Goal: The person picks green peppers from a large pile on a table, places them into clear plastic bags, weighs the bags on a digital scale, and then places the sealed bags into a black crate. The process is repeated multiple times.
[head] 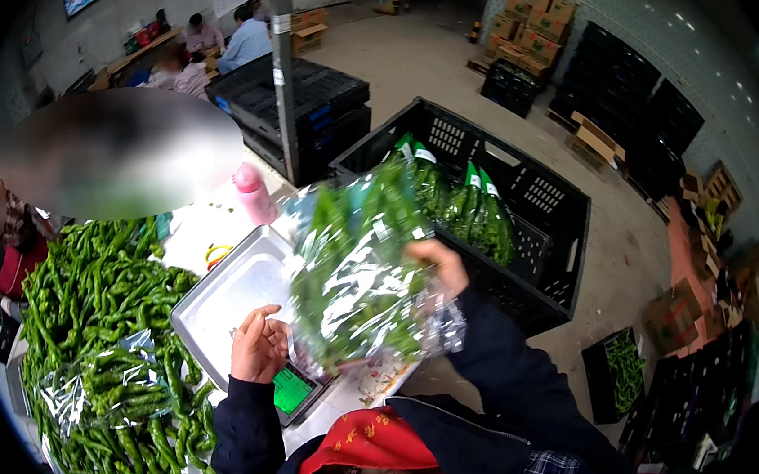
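My right hand [439,265] grips the side of a clear plastic bag [363,279] filled with long green peppers, slightly blurred. The bag is held up over the right part of a weighing scale. My left hand [260,345] is beside the bag's left edge, its fingers loosely curled and apart; the bag hides some fingertips. Below the hands lies the scale's metal tray [236,304], bare where it shows, and its lit green display [293,390]. To the left spreads a large heap of loose green peppers [106,288], with another filled clear bag [105,389] on it.
A black plastic crate [520,292] at the right holds several bagged greens [480,221]. A pink bottle [254,194] and yellow-handled scissors [217,254] are on the white table beyond the tray. Stacked black crates [299,88] stand behind a metal post [283,76]. A person [18,248] is at left.
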`<state>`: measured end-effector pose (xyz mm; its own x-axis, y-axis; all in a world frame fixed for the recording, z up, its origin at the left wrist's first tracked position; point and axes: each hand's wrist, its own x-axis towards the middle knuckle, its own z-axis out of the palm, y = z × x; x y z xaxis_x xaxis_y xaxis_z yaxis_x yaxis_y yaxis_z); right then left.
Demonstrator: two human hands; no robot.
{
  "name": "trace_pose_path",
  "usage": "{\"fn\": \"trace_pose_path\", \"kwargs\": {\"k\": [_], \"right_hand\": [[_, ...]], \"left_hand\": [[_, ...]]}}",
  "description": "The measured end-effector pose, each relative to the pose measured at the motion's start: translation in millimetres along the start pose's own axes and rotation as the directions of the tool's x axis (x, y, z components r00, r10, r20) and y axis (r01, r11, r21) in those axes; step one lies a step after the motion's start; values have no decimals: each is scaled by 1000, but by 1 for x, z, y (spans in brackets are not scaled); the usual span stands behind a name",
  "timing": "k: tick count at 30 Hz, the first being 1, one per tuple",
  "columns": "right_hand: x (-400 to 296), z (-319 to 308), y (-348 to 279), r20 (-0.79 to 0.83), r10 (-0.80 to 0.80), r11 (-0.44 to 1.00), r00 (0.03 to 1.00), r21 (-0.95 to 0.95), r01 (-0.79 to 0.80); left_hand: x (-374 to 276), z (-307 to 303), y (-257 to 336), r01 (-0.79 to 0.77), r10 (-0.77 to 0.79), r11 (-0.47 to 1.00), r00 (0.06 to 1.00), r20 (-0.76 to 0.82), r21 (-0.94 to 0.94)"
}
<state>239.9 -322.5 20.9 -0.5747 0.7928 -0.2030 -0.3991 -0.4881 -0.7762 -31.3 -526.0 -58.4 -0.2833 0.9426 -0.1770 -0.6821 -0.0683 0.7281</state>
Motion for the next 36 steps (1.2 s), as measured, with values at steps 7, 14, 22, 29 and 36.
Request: {"fn": "trace_pose_path", "kwargs": {"k": [7, 14, 22, 29, 36], "right_hand": [[-24, -128, -159, -253, -543, 823, 801, -347, 448], [-2, -219, -226, -294, -691, 403, 661, -915, 15], [80, -321, -102, -545, -218, 12, 810, -831, -556], [74, -287, -113, -500, -269, -106, 823, -834, -541], [43, -119, -96, 109, -457, 428, 883, -843, 326]], "left_hand": [[1, -12, -22, 63, -56, 997, 987, -147, 43], [-2, -23, -39, 82, -76, 996, 973, -216, 21], [4, -17, -47, 102, -85, 993, 968, -236, 62], [-6, -14, -49, 69, -65, 998, 968, -244, 10], [-43, 6, -41, 159, -101, 980, 913, -396, 116]]}}
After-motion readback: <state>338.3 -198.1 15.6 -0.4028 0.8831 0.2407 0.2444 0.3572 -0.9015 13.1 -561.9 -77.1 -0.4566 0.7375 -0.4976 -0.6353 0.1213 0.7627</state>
